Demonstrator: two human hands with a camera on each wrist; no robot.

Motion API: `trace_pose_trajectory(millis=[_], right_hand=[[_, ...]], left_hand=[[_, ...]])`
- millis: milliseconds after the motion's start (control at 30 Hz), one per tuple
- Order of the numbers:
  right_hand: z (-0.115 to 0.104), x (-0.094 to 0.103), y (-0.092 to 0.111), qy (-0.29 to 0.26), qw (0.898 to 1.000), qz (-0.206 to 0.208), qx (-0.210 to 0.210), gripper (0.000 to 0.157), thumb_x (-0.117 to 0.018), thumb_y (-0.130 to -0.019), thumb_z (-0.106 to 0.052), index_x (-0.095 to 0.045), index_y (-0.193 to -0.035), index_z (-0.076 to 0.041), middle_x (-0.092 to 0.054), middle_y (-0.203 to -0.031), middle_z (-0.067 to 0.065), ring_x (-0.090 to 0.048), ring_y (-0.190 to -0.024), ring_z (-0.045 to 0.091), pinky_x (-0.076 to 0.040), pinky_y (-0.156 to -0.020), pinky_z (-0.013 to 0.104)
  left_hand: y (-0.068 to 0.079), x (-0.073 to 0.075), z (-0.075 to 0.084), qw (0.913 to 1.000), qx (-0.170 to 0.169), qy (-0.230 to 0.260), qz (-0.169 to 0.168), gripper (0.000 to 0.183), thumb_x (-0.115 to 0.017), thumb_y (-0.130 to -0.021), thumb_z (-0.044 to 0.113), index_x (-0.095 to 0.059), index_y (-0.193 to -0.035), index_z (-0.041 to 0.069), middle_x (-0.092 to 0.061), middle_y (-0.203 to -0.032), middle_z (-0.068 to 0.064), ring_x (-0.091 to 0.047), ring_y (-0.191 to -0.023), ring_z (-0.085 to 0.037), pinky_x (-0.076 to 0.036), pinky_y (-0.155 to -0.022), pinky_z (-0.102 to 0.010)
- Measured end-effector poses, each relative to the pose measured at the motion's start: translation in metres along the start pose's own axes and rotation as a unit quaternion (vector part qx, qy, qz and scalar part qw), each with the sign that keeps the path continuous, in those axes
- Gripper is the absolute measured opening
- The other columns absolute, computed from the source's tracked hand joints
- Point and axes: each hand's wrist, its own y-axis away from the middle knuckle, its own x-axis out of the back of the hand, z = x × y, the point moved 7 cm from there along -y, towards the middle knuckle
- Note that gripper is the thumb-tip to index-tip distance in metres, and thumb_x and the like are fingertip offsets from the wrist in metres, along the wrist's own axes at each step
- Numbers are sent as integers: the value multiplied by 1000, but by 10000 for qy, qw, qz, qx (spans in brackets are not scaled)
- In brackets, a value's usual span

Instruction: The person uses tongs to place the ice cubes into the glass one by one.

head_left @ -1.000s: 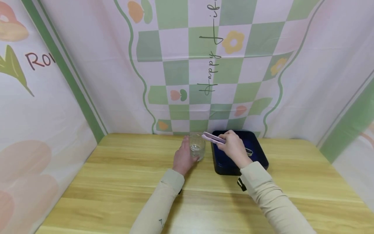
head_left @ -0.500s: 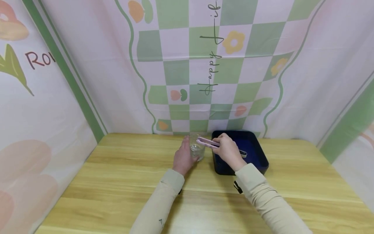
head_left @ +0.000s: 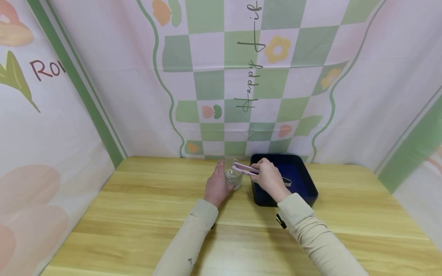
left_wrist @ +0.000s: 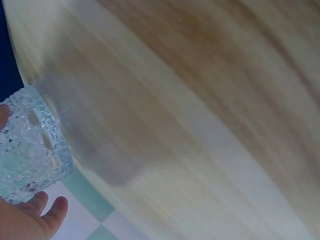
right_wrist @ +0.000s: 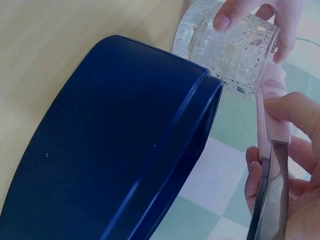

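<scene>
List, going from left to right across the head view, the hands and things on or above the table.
Left hand → glass → right hand. The tongs and tray overlap the right hand, so they are left out.

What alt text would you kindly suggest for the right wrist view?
The right hand holds pink-ended metal tongs near the rim of a clear patterned glass, which the left hand grips. A dark blue tray fills much of the picture.

The tumbler (right_wrist: 230,55) looked like clear glass, rough with facets. My tongs (right_wrist: 280,175) showed glossy metal arms and smooth, plastic-looking pink ends (right_wrist: 278,129). The tray (right_wrist: 120,125) seemed smooth plastic, the tabletop (head_left: 138,214) glossy wood, my sleeves (head_left: 183,245) matt cloth.
</scene>
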Motion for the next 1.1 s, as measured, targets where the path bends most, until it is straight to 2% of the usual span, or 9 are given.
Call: trace_pose_trajectory(millis=[533, 800, 1100], right_hand=[[-1, 2, 1, 17, 9999, 29, 102, 32, -75, -77, -12, -72, -107, 0, -62, -101, 18, -63, -88, 34, -55, -73, 46], [2, 10, -2, -98, 9994, 267, 203, 35, -75, -76, -11, -70, -108, 4, -62, -101, 22, -64, -85, 33, -55, -75, 47], [22, 24, -4, -157, 9988, 431, -146, 32, -73, -79, -14, -71, -106, 2, -62, -104, 23, -61, -91, 36, -53, -79, 49]], left_hand=[[-1, -1, 2, 10000, -33, -50, -49, 99, -81, -75, 30, -23, -149, -1, -35, -152, -18, -61, -112, -34, -53, -98, -43], [0, 0, 3, 9999, 27, -128, -63, 100, -81, -74, 31, -23, -149, -1, -35, -152, -18, -63, -107, -34, -54, -95, -42], [0, 0, 4, 9999, -18, -107, 30, 99, -82, -73, 29, -24, -148, 0, -40, -149, -18, -64, -105, -34, -56, -92, -43]])
